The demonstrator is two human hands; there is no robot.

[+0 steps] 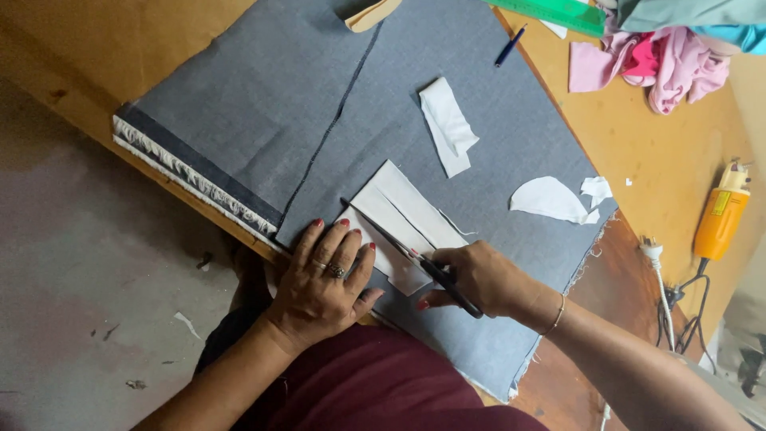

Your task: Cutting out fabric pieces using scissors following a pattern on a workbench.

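On grey fabric [479, 144]: right hand [479, 279] grips scissors [415, 259], left hand [323, 283] flat.

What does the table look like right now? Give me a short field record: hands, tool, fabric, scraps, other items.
left hand: left hand pressed flat on the grey fabric and the edge of the white piece
right hand: right hand holds scissors, blades lying across the white piece
scraps: white offcuts on the fabric
other items: blue pen, green ruler, pink cloth, orange power tool on the wooden table
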